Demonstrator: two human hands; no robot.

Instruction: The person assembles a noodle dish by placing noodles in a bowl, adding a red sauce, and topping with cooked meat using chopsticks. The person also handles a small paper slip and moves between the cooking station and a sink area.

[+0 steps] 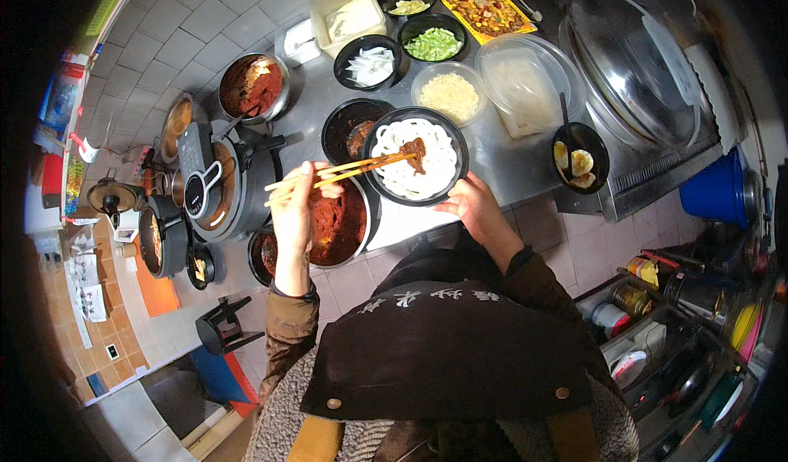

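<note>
Two hands are at work at the counter's (525, 175) front edge. The left hand (294, 208) has its fingers closed around a pair of chopsticks (345, 171), whose tips pinch a dark piece of meat (414, 152) over the white noodles. The right hand (469, 203) grips the near rim of the black noodle bowl (414, 166), beside a pot of red sauce (336, 224).

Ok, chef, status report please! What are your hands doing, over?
Left hand gripping chopsticks, a brown piece at their tips over the noodles. Right hand steadying the black noodle bowl at its rim. Sauce pot beside it, nothing blocking.
</note>
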